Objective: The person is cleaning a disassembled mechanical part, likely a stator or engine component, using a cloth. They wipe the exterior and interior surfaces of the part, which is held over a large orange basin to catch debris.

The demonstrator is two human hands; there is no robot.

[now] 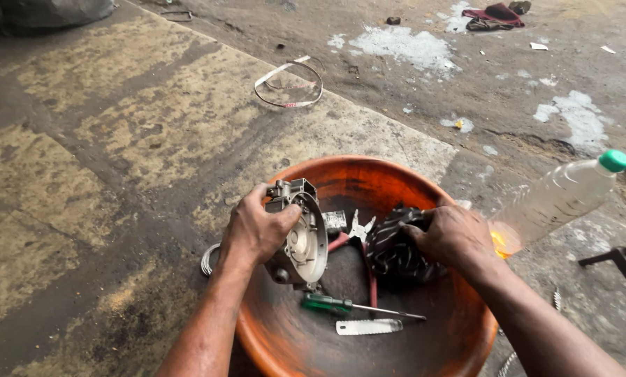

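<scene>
Head cam: my left hand [257, 230] grips metal engine housing [302, 234] over orange basin [369, 174]; right hand [453, 234] clutches black rag [393, 248] inside basin, green screwdriver [341, 305] below.

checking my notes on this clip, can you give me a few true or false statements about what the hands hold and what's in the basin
1. The left hand grips a grey metal housing. True.
2. The right hand holds the screwdriver. False: it holds a black crumpled piece; the green-handled screwdriver lies loose in the orange basin.
3. The plastic bottle has a green cap. True.
4. The bottle stands inside the basin. False: it lies outside, by the basin's right rim.
5. A flat metal blade lies below the screwdriver. True.
</scene>
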